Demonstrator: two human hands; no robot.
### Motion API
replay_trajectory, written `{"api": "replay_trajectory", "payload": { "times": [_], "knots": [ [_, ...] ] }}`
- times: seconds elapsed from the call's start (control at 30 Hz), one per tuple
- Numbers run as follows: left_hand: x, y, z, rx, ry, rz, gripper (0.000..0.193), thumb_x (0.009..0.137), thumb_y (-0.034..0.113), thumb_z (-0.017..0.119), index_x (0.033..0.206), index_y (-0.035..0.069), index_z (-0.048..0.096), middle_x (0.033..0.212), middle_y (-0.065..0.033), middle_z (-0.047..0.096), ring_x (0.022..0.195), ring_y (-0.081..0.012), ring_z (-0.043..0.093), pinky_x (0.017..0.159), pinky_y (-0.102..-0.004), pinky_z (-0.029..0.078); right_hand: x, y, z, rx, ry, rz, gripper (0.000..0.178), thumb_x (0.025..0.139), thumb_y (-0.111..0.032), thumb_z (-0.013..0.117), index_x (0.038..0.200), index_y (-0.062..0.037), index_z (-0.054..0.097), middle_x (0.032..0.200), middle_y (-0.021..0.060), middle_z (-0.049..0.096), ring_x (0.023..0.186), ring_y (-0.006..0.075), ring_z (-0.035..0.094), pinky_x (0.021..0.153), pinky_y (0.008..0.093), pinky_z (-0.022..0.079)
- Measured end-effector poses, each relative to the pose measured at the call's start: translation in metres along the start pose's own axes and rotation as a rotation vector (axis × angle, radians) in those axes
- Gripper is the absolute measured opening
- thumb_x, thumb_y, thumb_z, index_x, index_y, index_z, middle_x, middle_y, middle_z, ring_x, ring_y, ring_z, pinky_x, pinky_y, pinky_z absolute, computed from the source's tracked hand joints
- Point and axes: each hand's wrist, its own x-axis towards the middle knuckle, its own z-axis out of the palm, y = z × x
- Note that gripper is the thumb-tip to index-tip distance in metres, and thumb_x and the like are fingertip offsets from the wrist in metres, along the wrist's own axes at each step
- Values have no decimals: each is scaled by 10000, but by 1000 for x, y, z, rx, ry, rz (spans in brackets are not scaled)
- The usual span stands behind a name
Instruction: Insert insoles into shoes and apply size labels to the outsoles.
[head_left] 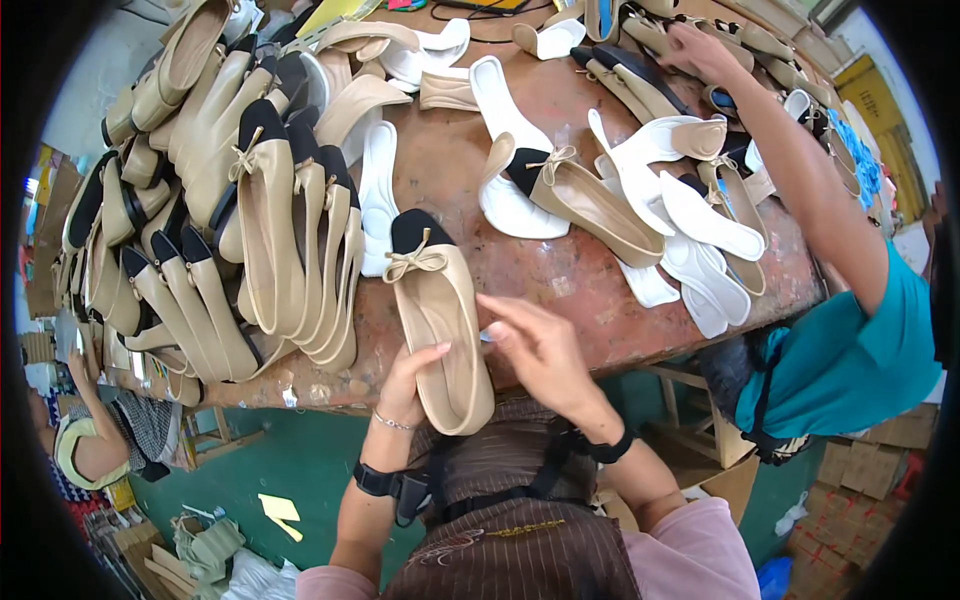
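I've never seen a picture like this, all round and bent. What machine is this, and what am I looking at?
There is no robot here, just a person's two bare hands. The single picture comes from a wide fisheye camera on their head, looking down, so straight edges bend.

The left hand holds a beige ballet flat with a black toe and bow. The right hand is at its side; whether it grips anything is unclear.

On the worn reddish table, similar flats are piled at left, with white insoles scattered across the middle and right. At upper right, another person's hand reaches among more shoes.
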Motion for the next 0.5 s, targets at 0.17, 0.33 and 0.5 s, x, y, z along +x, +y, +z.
{"api": "replay_trajectory", "payload": {
  "times": [0.17,0.33,0.5],
  "knots": [
    [-4,3,-7,42,45,86,543,926,134,619,1413,-26,443,1272,-163,615,1148,-261,624,987,-384,512,23,39,-83,-1179,570,-95,257,819,-148,729,1051,-42,703,1018,155,679,988,328,632,1128,489,343],
    [-16,5,22,236,105,157,610,954,148,641,1476,14,354,1394,-130,513,1293,-213,503,1078,-355,421,28,9,-112,-995,521,-113,175,807,-55,718,969,-6,672,809,112,682,897,282,633,1091,494,379],
    [-23,-7,32,236,23,219,795,985,340,643,1554,28,185,1486,-137,407,1362,-220,422,1123,-374,365,12,-48,-27,-290,544,-182,190,813,-85,720,976,-13,655,767,153,601,800,304,608,779,412,509]
  ]
}}
